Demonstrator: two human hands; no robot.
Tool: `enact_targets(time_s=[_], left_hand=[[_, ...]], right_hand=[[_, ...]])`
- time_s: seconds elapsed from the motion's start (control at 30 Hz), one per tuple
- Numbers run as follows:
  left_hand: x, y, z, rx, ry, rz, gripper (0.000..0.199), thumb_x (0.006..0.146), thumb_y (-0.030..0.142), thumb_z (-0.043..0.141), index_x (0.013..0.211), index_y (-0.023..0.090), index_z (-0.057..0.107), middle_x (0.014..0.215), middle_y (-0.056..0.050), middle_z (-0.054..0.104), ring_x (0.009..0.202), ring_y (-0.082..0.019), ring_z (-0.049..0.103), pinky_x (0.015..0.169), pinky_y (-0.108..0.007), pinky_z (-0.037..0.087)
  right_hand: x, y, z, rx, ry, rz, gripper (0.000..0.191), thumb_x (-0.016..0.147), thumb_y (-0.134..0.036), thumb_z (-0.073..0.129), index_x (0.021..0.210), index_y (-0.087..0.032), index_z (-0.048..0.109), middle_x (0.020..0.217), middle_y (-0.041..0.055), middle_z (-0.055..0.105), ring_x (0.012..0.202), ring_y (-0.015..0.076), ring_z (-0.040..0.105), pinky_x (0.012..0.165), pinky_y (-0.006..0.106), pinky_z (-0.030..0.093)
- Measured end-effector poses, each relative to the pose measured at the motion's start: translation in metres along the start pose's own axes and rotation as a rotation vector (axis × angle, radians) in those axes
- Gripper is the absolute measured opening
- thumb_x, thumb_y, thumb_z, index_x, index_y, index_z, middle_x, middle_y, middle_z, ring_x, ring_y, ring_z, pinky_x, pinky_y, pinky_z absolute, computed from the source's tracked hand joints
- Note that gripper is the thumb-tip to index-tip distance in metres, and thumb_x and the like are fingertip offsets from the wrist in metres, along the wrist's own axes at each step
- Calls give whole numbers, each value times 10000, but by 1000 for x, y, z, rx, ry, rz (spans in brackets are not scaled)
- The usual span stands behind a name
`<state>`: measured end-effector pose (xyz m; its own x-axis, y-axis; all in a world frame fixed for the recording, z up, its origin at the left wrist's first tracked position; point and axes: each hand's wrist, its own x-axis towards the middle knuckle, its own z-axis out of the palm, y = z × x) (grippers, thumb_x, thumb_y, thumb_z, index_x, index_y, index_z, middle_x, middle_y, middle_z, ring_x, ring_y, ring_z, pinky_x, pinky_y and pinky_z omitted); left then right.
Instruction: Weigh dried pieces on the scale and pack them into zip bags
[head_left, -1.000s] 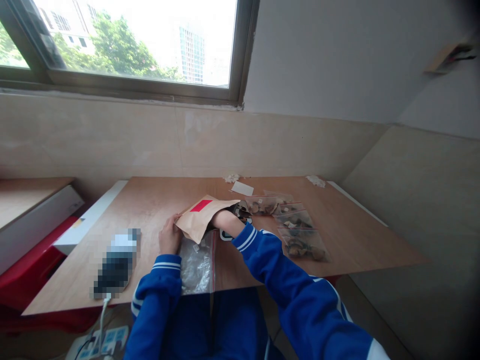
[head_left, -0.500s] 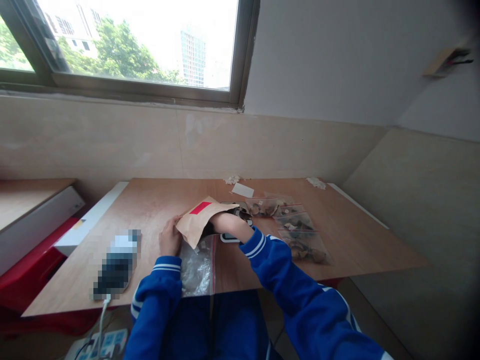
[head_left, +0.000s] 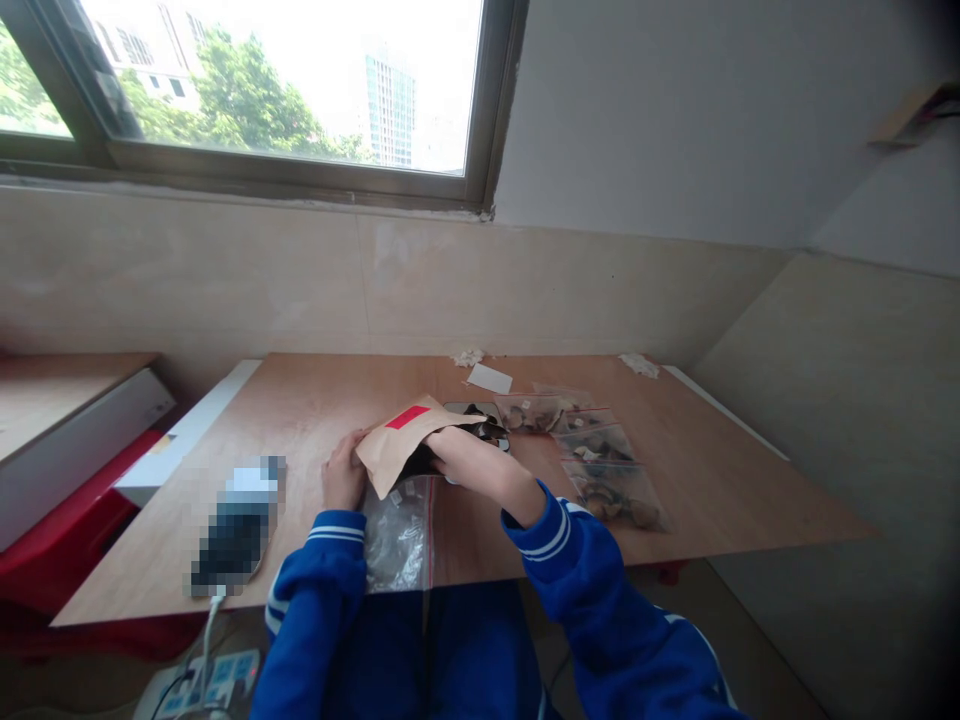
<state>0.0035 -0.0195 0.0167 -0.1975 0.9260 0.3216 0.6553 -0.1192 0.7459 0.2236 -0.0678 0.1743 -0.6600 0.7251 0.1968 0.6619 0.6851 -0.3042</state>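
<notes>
a plywood table (head_left: 675, 480) spreads out around both hands. between them is a kraft paper envelope (head_left: 397, 450) with a red label (head_left: 407, 417). the left hand (head_left: 345, 472) is curled around the envelope's left edge, gripping it. the right hand (head_left: 450, 450) is pushed into the envelope's mouth, so how far open it is can't be seen. to the right of that hand lie zip bags of dried pieces (head_left: 611, 490), and a clear zip bag (head_left: 396, 540) lies nearer the body, just below both hands.

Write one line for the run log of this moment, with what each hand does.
left hand: holds paper envelope | right hand: at envelope opening | nearby: zip bags
</notes>
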Motion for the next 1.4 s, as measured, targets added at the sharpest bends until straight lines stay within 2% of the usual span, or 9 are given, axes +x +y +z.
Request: enact_targets(time_s=[0.2,0.3,0.43,0.53,0.6,0.83,1.03,1.23,1.4], left_hand=[[0,-5,2,14,5,42,331,817,222,521,1129,244,629,1227,-51,664,1130,-255,609,963,-396,467],[1,-10,4,59,4,64,352,802,216,527,1141,233,621,1216,-63,663,1104,-264,617,936,-393,477],[1,-16,7,165,26,54,370,777,203,534,1137,202,618,1131,-93,679,1067,-286,622,895,-401,485],[1,-19,9,227,9,48,340,781,221,535,1107,172,617,1092,-114,674,1045,-297,619,867,-398,485],[1,-20,9,253,-8,38,312,800,255,531,1083,156,615,1091,-128,666,1035,-302,615,854,-399,482],[1,-18,8,264,-34,8,292,833,303,518,1082,171,595,1106,-119,651,1045,-296,601,838,-388,466],[0,-12,4,271,-46,-1,259,847,320,513,1048,179,595,1072,-115,648,1022,-292,604,829,-388,459],[-1,-11,4,239,-30,14,239,839,320,522,1025,191,599,1060,-105,652,1005,-288,611,836,-390,463],[0,-17,7,187,-12,26,259,807,294,537,1036,198,611,1063,-95,659,978,-276,634,832,-382,485]], right_hand=[[-17,-3,-31,204,24,-21,331,850,-85,619,1168,-174,639,1229,100,666,1166,232,607,1026,387,465],[-28,-3,-41,365,164,-8,315,851,-167,662,1162,-215,648,1202,61,678,1125,210,623,991,364,487],[-38,6,-39,652,450,33,324,830,-289,710,1146,-249,655,1143,38,685,1063,188,645,914,315,527],[-40,23,-23,812,691,103,334,807,-310,734,1122,-244,647,1129,44,683,1060,187,649,935,324,521],[-39,37,-4,808,743,174,327,803,-311,733,1108,-234,643,1138,53,677,1048,187,651,939,333,517],[-32,75,78,465,538,249,207,835,-198,640,1041,-196,662,1056,75,673,1010,221,631,909,384,503],[-27,93,100,138,466,222,221,851,-85,563,1024,-192,650,1034,89,667,1045,261,581,960,457,448],[-25,85,83,82,564,299,147,904,-193,546,980,-204,672,1128,116,633,1117,274,530,989,480,409],[-18,43,21,302,793,228,209,964,-261,446,964,-212,649,1026,83,635,1054,215,565,971,380,437]])
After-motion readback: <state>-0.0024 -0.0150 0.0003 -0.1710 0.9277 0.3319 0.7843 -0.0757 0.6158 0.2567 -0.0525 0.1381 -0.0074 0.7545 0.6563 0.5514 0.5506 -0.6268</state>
